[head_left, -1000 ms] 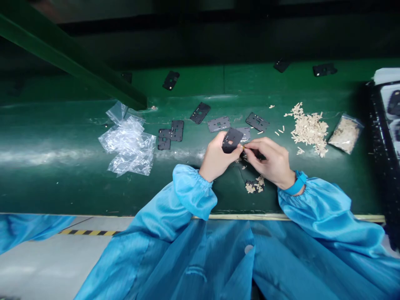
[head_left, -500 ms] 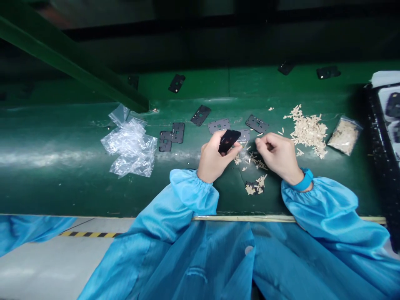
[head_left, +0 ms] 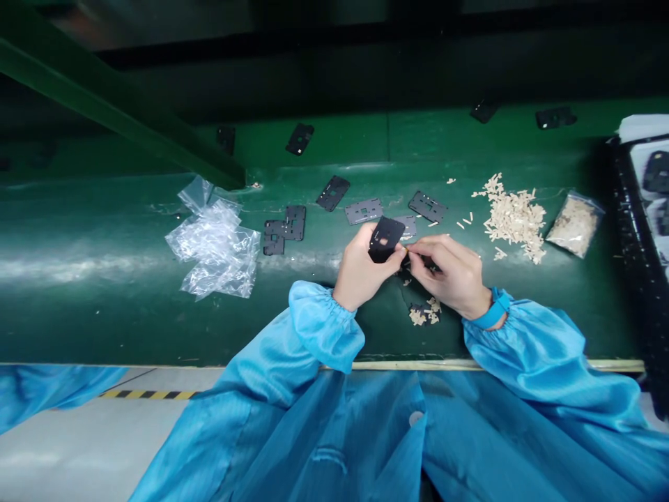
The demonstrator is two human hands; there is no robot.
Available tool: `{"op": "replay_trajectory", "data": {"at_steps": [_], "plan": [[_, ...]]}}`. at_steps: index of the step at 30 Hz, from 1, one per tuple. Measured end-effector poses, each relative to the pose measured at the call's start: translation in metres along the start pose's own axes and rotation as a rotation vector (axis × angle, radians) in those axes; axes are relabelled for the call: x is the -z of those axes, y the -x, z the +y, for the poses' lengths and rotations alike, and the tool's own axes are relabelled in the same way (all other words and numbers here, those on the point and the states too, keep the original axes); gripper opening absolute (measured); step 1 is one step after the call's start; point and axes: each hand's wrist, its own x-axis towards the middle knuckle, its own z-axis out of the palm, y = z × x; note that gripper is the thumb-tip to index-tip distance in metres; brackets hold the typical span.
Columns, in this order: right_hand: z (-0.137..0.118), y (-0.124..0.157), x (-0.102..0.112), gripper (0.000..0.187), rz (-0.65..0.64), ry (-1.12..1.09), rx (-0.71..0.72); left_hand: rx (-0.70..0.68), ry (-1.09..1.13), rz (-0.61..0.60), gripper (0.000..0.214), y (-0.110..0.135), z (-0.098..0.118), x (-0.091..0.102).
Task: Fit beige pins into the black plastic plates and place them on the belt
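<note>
Black flat plate with cut-out windows (head_left: 385,239) is tilting up from the left hand (head_left: 357,273), which is closing firmly around its lower part and keeping it steady. The plate is showing a matte surface and a small window near its middle. The right hand (head_left: 448,273) is working close in, pinching a tiny pale strip (head_left: 405,247) tightly between thumb and fingers and bringing it to the plate's lower right corner. Whether the strip is touching the plate is hard to tell, because the fingers are hiding the spot.

Just ahead of the hands, more black cut-out plates (head_left: 363,210) are lying on the green counter (head_left: 104,307). To the right of the right hand, a loose heap of pale strips (head_left: 515,219) is spreading beside a clear bag of strips (head_left: 575,224). Nearer the body, a small cluster of strips (head_left: 424,314) is sitting below the right hand. Left of the left hand, crumpled clear plastic film (head_left: 214,244) is lying in a loose pile.
</note>
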Motion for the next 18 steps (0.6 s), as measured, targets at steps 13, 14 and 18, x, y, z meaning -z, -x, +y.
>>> {"op": "replay_trajectory", "data": {"at_steps": [13,14,18], "plan": [[0.018,-0.018,0.024,0.02,-0.259,-0.358,-0.549,-0.487,-0.305,0.036,0.047,-0.002,-0.02,0.021],[0.015,-0.018,0.025,0.022,-0.327,-0.482,-0.607,-0.507,-0.341,0.019,0.049,-0.003,-0.02,0.023],[0.004,-0.02,0.025,0.035,-0.569,-0.956,-0.821,-0.498,-0.435,-0.059,0.058,-0.007,-0.018,0.026]]}}
